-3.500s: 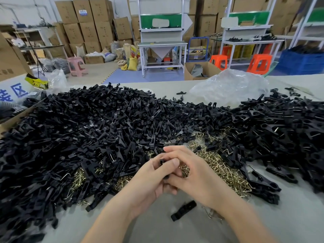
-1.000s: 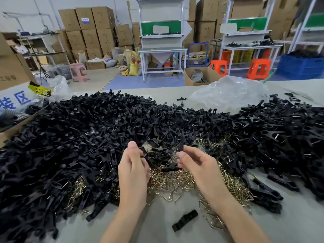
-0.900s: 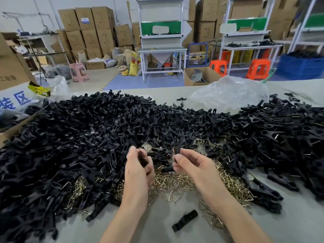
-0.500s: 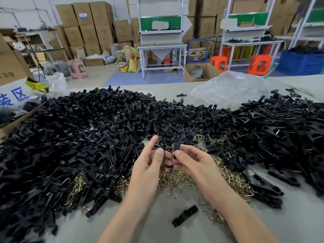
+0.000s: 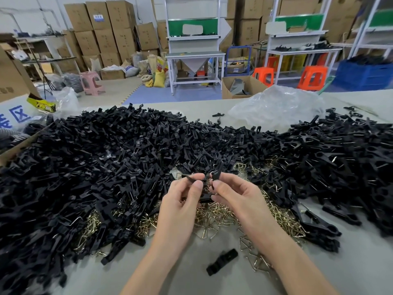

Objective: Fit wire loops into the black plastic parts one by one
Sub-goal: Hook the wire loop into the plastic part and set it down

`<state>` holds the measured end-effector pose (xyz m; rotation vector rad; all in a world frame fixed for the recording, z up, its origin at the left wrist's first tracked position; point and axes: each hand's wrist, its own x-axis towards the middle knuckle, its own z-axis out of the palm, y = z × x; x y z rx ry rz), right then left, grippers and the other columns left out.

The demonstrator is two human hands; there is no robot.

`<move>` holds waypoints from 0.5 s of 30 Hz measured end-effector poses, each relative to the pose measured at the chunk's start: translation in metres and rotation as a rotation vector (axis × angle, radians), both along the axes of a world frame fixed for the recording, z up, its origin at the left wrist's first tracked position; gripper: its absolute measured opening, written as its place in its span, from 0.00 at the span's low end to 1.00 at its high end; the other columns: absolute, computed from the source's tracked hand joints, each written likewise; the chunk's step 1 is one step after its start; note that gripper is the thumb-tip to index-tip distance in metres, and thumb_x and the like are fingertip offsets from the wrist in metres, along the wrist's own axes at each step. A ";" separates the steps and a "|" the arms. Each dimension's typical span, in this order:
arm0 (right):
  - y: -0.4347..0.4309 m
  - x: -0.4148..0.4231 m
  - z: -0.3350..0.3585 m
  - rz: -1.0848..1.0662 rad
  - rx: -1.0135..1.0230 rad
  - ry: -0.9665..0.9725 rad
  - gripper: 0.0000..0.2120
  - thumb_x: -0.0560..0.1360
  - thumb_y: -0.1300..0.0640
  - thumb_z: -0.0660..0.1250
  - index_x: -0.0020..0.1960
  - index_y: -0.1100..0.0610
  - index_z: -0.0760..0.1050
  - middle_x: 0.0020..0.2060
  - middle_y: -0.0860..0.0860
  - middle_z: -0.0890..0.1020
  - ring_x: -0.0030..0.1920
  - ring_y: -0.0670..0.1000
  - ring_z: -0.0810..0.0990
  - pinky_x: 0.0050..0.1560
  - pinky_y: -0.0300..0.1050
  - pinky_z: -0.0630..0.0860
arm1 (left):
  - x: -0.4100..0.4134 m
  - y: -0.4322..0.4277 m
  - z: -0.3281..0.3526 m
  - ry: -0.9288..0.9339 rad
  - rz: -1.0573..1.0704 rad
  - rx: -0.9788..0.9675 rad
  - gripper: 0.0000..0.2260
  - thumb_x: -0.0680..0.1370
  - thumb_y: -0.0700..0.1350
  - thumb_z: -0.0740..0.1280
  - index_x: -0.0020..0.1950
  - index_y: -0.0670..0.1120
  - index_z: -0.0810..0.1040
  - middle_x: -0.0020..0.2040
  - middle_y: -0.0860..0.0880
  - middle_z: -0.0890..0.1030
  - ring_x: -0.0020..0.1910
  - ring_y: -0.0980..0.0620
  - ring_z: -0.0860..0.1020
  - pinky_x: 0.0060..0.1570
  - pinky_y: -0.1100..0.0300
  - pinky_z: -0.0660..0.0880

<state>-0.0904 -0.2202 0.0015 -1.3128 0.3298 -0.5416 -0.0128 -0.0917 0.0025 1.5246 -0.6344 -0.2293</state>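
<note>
My left hand [image 5: 180,201] pinches a thin black plastic part [image 5: 190,179] between thumb and forefinger, with the other fingers loosely curled beneath. My right hand [image 5: 240,199] pinches a second black part [image 5: 217,173] the same way and holds it upright, its end pointing away from me. The two pieces are just beside each other, raised above the heap of wire loops [image 5: 214,216]. I judge this is so I can line up their small openings before pressing anything home. I cannot tell whether a loop is caught between my fingers; the pieces are too small and dark.

The brass-coloured wire loops lie on the grey bench [image 5: 361,267] directly beneath my hands, within easy reach for the next pick. To the left of the heap and beyond it spreads a large pile of black parts [image 5: 85,167], which partly covers the heap's edge. To the right of the heap is another black pile [image 5: 340,165]. Some of its pieces show a glint of wire, so I take them to be finished ones, set apart from the rest. Nearer to me than the heap, one loose black piece [image 5: 222,261] lies alone on the bench. Well beyond the heap sits a crumpled clear plastic bag [image 5: 276,107].
</note>
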 end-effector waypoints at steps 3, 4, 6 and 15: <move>0.001 -0.002 0.000 0.051 -0.068 0.023 0.09 0.78 0.60 0.71 0.56 0.52 0.85 0.52 0.48 0.87 0.53 0.47 0.86 0.51 0.38 0.81 | 0.001 0.000 0.001 0.036 -0.011 -0.006 0.11 0.83 0.44 0.63 0.63 0.54 0.79 0.47 0.56 0.86 0.39 0.63 0.81 0.41 0.71 0.75; 0.002 -0.003 -0.001 0.071 -0.084 0.031 0.09 0.78 0.60 0.71 0.57 0.52 0.85 0.52 0.48 0.87 0.54 0.47 0.86 0.52 0.38 0.81 | 0.000 0.000 0.002 0.039 -0.014 -0.007 0.12 0.83 0.43 0.63 0.64 0.54 0.78 0.46 0.58 0.86 0.38 0.64 0.80 0.40 0.71 0.75; 0.003 -0.002 -0.001 0.099 -0.097 0.041 0.10 0.78 0.60 0.71 0.58 0.52 0.84 0.53 0.49 0.87 0.54 0.49 0.86 0.52 0.39 0.81 | 0.000 0.000 0.002 0.031 -0.020 -0.009 0.13 0.83 0.43 0.63 0.66 0.55 0.76 0.47 0.61 0.86 0.40 0.65 0.81 0.41 0.73 0.75; 0.004 -0.001 -0.003 0.115 -0.064 0.034 0.13 0.73 0.55 0.73 0.57 0.54 0.85 0.51 0.52 0.88 0.52 0.53 0.87 0.51 0.40 0.82 | 0.002 0.000 0.001 0.097 -0.012 -0.051 0.11 0.82 0.41 0.65 0.59 0.53 0.82 0.46 0.55 0.87 0.38 0.61 0.81 0.39 0.69 0.77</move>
